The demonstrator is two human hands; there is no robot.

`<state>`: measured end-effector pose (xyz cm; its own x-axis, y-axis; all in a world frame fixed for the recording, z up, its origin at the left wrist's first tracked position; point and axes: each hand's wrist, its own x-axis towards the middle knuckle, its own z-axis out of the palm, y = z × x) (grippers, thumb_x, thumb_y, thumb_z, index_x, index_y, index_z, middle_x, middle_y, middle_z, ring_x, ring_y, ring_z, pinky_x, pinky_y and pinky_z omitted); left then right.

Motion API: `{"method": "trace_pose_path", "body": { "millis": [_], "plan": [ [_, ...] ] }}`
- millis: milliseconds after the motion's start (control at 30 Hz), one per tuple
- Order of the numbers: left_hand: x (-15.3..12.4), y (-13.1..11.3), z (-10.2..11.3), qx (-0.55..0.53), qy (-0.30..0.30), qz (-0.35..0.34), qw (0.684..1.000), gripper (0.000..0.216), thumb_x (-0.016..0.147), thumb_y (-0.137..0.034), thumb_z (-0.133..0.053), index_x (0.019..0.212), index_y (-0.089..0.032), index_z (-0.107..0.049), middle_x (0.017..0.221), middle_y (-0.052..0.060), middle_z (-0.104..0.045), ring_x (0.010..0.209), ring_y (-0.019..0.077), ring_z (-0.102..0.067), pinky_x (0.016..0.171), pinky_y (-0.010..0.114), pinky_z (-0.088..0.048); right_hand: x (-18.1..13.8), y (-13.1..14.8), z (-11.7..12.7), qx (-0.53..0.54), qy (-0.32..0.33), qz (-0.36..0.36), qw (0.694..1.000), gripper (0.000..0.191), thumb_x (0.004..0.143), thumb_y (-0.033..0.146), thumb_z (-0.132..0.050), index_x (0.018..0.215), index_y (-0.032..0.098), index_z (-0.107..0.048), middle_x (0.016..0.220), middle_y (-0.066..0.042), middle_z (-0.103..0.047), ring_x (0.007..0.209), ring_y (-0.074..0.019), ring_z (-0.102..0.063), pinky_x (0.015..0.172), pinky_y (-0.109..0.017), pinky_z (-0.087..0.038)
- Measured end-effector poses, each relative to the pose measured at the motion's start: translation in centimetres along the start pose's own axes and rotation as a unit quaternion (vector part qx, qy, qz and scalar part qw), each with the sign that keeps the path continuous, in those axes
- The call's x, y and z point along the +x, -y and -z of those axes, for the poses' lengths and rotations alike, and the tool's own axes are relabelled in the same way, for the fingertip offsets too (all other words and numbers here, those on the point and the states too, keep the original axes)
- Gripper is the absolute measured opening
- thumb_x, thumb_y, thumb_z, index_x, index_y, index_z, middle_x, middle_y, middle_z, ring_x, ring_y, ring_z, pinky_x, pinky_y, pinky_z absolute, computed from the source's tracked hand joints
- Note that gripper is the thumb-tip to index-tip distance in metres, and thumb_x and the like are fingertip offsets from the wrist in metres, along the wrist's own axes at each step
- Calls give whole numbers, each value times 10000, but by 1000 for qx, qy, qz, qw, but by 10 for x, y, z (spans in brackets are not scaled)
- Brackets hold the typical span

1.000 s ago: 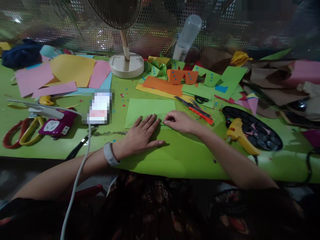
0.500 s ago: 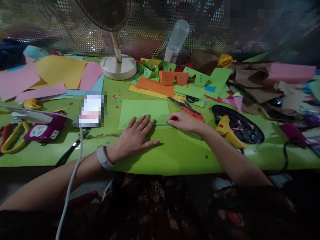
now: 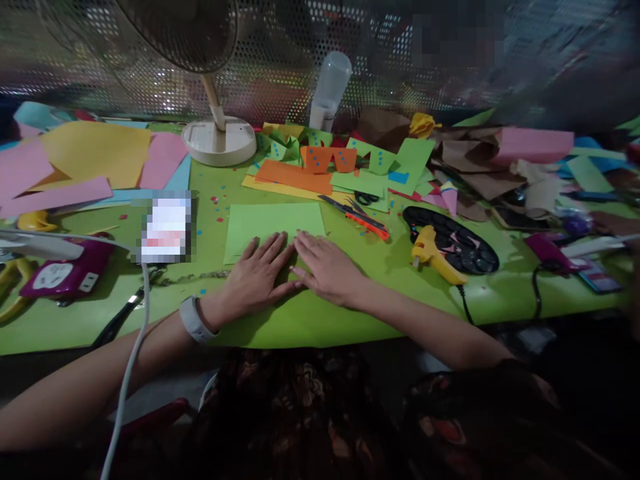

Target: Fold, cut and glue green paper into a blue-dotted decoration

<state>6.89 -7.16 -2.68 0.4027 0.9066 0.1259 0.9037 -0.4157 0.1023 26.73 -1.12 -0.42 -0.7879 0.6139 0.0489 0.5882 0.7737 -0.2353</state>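
Note:
A light green sheet of paper [image 3: 275,221] lies on the green tabletop in front of me. My left hand [image 3: 263,270] rests flat over its lower edge, fingers spread, palm down. Close beside it, my right hand [image 3: 327,270] also lies flat on the paper's lower right part, its fingertips nearly meeting the left ones. Both hands press from above and grip nothing. The paper's near edge is mostly hidden beneath them. Just beyond the right hand sit an orange-handled cutter [image 3: 357,219] and dark-handled scissors [image 3: 366,198].
A yellow glue gun [image 3: 435,257] leans on a black palette tray [image 3: 475,247] at the right. On the left are a phone [image 3: 167,227], a purple power socket [image 3: 67,277] and a white cable [image 3: 131,360]. Behind stand a fan [image 3: 220,141], a clear bottle [image 3: 333,83] and an orange paper cutout [image 3: 316,160].
My right hand has moved from the paper's right edge, where its fingers were pinched, leftward to lie flat beside the left hand. The left hand stays on the paper. The view has shifted right.

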Motion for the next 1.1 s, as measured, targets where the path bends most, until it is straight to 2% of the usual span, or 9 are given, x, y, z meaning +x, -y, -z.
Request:
{"method": "trace_pose_path", "body": {
  "millis": [67,233,567,867,1100],
  "plan": [
    [0,2,-2,-1,2,-4,1000,791,948,-689,-275,1534,-157,-275,1603,170,-286,1489,313,-242,1194,543,-171,-2,4,-9,-8,26,3,1000,724,1013,535,-243,1504,14,-348,1586,-196,-298,1486,-293,-258,1227,-459,-215],
    [-1,3,-2,-17,-7,1,1000,804,951,-671,-289,1545,-134,-218,1603,181,-278,1489,301,-245,1200,526,-175,-5,0,-13,-21,31,1,999,836,989,631,-155,1520,5,-312,1595,-188,-263,1498,-278,-222,1240,-438,-175],
    [0,2,-1,-25,7,6,1000,778,946,-653,-329,1547,-172,-219,1610,158,-275,1492,313,-230,1198,547,-159,-6,0,-15,-25,15,2,1000,875,974,655,-126,1513,-5,-323,1584,-195,-291,1483,-290,-263,1230,-430,-206],
    [1,-1,3,1,37,18,999,823,944,-672,-294,1543,-108,-255,1619,173,-231,1502,309,-196,1207,527,-143,-7,-1,-13,-20,29,4,999,900,964,670,-97,1514,-6,-319,1594,-188,-266,1494,-282,-232,1238,-425,-180],
    [0,0,5,-2,35,14,999,854,939,-705,-234,1549,-107,-247,1618,179,-229,1503,302,-198,1213,511,-128,-8,-3,-11,-4,46,5,999,947,940,707,-54,1529,2,-282,1603,-184,-219,1506,-267,-191,1239,-447,-169]
  ]
}}
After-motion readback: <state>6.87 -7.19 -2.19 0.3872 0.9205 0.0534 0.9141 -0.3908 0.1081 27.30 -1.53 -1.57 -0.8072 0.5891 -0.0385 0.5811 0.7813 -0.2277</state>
